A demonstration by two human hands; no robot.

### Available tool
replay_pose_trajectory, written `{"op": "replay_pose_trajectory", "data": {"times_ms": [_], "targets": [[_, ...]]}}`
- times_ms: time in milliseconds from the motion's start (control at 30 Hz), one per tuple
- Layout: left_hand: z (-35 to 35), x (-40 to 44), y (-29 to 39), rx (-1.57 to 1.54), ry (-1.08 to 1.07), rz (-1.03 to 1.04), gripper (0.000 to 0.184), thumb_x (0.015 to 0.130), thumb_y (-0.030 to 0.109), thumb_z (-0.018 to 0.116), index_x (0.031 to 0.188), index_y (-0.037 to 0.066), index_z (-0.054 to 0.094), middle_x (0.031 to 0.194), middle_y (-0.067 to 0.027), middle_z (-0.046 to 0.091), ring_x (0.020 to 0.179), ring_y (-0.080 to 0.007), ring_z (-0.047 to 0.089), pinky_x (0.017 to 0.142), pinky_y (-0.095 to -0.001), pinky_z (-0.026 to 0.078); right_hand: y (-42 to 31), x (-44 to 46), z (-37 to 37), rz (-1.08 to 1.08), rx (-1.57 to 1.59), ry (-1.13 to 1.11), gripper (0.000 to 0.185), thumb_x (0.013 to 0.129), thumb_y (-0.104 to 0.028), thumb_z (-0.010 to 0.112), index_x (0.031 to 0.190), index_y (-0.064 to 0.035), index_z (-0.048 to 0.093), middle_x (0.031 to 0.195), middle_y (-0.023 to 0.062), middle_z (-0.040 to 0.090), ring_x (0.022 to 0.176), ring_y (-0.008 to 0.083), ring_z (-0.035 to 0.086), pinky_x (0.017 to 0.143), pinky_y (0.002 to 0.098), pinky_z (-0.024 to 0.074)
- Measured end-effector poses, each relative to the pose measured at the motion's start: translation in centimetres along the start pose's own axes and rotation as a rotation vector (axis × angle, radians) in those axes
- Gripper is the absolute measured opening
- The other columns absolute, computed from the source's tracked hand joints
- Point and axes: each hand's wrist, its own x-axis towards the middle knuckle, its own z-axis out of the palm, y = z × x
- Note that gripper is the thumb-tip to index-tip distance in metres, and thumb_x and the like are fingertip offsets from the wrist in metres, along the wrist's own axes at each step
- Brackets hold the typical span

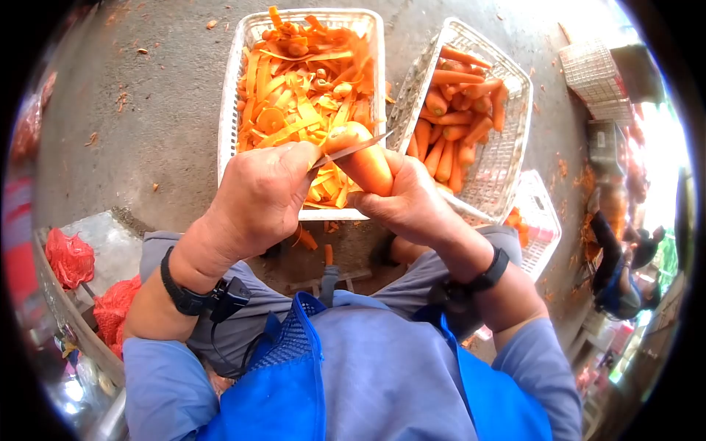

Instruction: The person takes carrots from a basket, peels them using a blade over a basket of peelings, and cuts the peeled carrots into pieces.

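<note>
My left hand (268, 192) is closed around a small knife, and its narrow blade (354, 149) points to the right. The blade lies across a thick carrot (370, 170), near its top end. My right hand (412, 197) grips that carrot from the right, thumb below it. Both hands are above the near edge of a white plastic crate (229, 110) piled with orange carrot peelings and cut ends (298, 81). The knife's handle is hidden in my left fist.
To the right, a tilted white crate (521, 125) holds many whole carrots (460, 110). Another white crate (544, 242) stands partly beneath it. Red mesh bags (70, 257) lie at left. Farther right are stacked crates (594, 70) and another person (621, 272). Scraps dot the concrete floor (132, 110).
</note>
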Motion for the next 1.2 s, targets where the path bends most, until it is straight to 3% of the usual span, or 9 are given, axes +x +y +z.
{"op": "replay_pose_trajectory", "data": {"times_ms": [300, 400, 600, 733, 767, 800, 933, 1033, 1200], "targets": [[2.8, 1.6, -1.5, 0.079, -0.055, -0.039, 0.045, 0.085, 0.003, 0.060, 0.130, 0.007, 0.062, 0.088, -0.0203, 0.068, 0.082, -0.0375, 0.069, 0.070, -0.0425, 0.055, 0.8, 0.0, -1.0, 0.092, 0.112, -0.018, 0.029, 0.076, -0.005, 0.063, 0.104, 0.0023, 0.064, 0.081, 0.0032, 0.065, 0.077, 0.0097, 0.060, 0.070, 0.0285, 0.0511], [3.5, 1.8, -1.9, 0.134, -0.097, -0.066, 0.034, 0.084, 0.004, 0.060, 0.118, 0.005, 0.065, 0.085, -0.0207, 0.067, 0.083, -0.0379, 0.069, 0.070, -0.0435, 0.054, 2.5, 0.4, -0.5, -0.031, -0.058, 0.144, 0.028, 0.076, -0.006, 0.063, 0.102, 0.0030, 0.063, 0.080, 0.0018, 0.063, 0.074, 0.0096, 0.059, 0.067, 0.0284, 0.0505], [3.9, 1.8, -2.4, 0.159, -0.172, -0.143, 0.008, 0.085, 0.004, 0.058, 0.093, 0.002, 0.058, 0.084, -0.0235, 0.066, 0.080, -0.0420, 0.066, 0.071, -0.0484, 0.053, 2.7, 0.4, -0.6, 0.215, 0.122, -0.013, 0.028, 0.075, -0.008, 0.067, 0.101, 0.0017, 0.063, 0.078, 0.0100, 0.066, 0.074, 0.0182, 0.065, 0.070, 0.0344, 0.0525], [5.1, 0.1, -5.8, 0.272, -0.255, -0.246, 0.011, 0.085, 0.004, 0.054, 0.094, 0.002, 0.060, 0.083, -0.0244, 0.067, 0.087, -0.0404, 0.068, 0.077, -0.0490, 0.053, 3.3, -0.2, 0.7, -0.180, -0.193, 0.034, 0.026, 0.074, -0.008, 0.070, 0.098, -0.0025, 0.063, 0.081, 0.0185, 0.066, 0.078, 0.0292, 0.068, 0.073, 0.0367, 0.0528], [5.2, -0.6, -6.9, 0.237, -0.221, -0.236, 0.012, 0.086, 0.005, 0.054, 0.095, 0.002, 0.061, 0.084, -0.0246, 0.067, 0.088, -0.0400, 0.068, 0.078, -0.0483, 0.053, 3.6, -0.1, 1.1, -0.215, -0.169, 0.033, 0.023, 0.083, -0.005, 0.065, 0.106, -0.0003, 0.065, 0.086, 0.0013, 0.065, 0.079, 0.0099, 0.059, 0.072, 0.0286, 0.0510], [4.8, -0.4, -7.1, 0.202, -0.202, -0.206, 0.013, 0.088, 0.007, 0.055, 0.097, 0.002, 0.062, 0.084, -0.0248, 0.067, 0.088, -0.0395, 0.068, 0.079, -0.0477, 0.054, 2.8, 0.1, 1.2, -0.181, -0.082, 0.072, 0.024, 0.084, -0.005, 0.066, 0.107, -0.0003, 0.064, 0.085, 0.0013, 0.064, 0.078, 0.0089, 0.058, 0.071, 0.0274, 0.0502], [7.0, -0.5, -4.2, -0.605, -0.284, -0.571, 0.019, 0.103, 0.017, 0.054, 0.112, 0.002, 0.060, 0.085, -0.0073, 0.068, 0.070, -0.0118, 0.066, 0.063, -0.0275, 0.055, 2.5, 1.2, -0.6, -0.065, 0.484, 0.106, 0.017, 0.096, -0.018, 0.066, 0.105, -0.0035, 0.061, 0.086, 0.0043, 0.064, 0.077, 0.0128, 0.063, 0.066, 0.0276, 0.0521], [7.8, -0.9, -1.4, -1.194, -0.294, -0.661, 0.026, 0.105, 0.025, 0.052, 0.116, 0.003, 0.059, 0.098, -0.0107, 0.071, 0.081, -0.0148, 0.070, 0.061, -0.0266, 0.055, 1.8, 2.2, -0.5, -0.158, 0.811, 0.036, 0.026, 0.100, -0.024, 0.064, 0.113, -0.0018, 0.059, 0.102, 0.0107, 0.066, 0.096, 0.0221, 0.067, 0.086, 0.0368, 0.0561], [5.2, -0.7, -1.2, -1.480, -0.099, -0.673, 0.028, 0.104, 0.026, 0.055, 0.121, 0.004, 0.060, 0.097, -0.0086, 0.068, 0.078, -0.0140, 0.067, 0.063, -0.0261, 0.055, 0.7, 1.9, -0.1, -0.282, 0.757, 0.013, 0.041, 0.090, -0.017, 0.077, 0.122, -0.0031, 0.057, 0.114, 0.0059, 0.065, 0.107, 0.0140, 0.062, 0.091, 0.0303, 0.0516]]}}
